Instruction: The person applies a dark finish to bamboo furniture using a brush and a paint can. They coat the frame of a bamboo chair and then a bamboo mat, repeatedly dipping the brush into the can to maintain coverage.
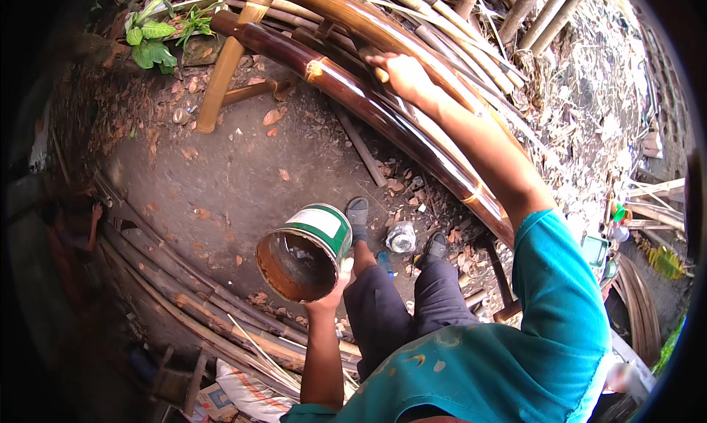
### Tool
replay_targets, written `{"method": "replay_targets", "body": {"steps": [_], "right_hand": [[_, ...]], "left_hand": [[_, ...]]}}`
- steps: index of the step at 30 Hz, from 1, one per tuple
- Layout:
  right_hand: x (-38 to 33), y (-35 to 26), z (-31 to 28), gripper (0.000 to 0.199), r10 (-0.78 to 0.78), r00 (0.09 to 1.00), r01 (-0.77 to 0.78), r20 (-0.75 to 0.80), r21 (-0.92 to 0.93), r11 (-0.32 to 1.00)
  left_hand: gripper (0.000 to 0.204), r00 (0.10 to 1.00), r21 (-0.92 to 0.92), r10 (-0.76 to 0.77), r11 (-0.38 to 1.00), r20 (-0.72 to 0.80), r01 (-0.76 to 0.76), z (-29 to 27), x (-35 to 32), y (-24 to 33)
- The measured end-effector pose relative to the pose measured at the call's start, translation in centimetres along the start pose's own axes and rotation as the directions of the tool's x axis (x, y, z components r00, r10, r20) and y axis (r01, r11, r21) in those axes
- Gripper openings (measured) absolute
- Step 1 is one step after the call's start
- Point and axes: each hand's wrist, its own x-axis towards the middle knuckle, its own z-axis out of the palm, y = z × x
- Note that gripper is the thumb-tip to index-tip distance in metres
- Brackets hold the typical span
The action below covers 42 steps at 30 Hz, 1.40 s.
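My left hand (335, 290) is wrapped round the side of a green and white paint can (324, 224). The can tilts so that its open, brown-stained mouth shows. Up ahead, my right hand (405, 77) grips what looks like a brush (381, 75); only its light handle end shows clearly, and its working end is hard to make out. It is between a glossy dark brown bamboo pole (346, 92) and a golden-brown bamboo pole (353, 14). Whether it touches either pole I cannot tell.
A short bamboo support (221, 77) props the far end of the dark pole. More bamboo poles (191, 305) lie behind on the left, where a person (74, 231) sits in shade. A clear plastic cup (401, 237) lies by my feet. Leafy plants (152, 36) grow far left.
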Motion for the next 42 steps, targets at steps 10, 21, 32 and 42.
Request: {"method": "replay_targets", "body": {"steps": [10,21,32,42], "right_hand": [[-7.0,1.5,0.5,0.027,0.084,0.973,-0.032,-0.216,0.235,0.971],[-3.9,0.1,-3.2,0.025,0.129,0.941,-0.208,0.314,0.230,0.951],[-4.4,0.5,-1.1,0.030,0.058,0.974,0.017,-0.218,0.328,0.945],[-3.9,-0.8,-3.2,0.029,0.070,0.987,-0.110,0.142,0.296,0.949]], "left_hand": [[0.068,0.992,-0.030,0.114,0.993,-0.062,-0.116,0.2,1.0,-0.1],[0.074,0.988,-0.019,0.136,0.990,-0.080,-0.138,1.2,1.7,1.8],[0.071,0.987,-0.068,0.140,0.987,-0.079,-0.146,-0.9,5.0,2.1],[0.056,0.976,-0.063,0.155,0.984,-0.150,-0.166,-3.5,8.0,5.8]]}}
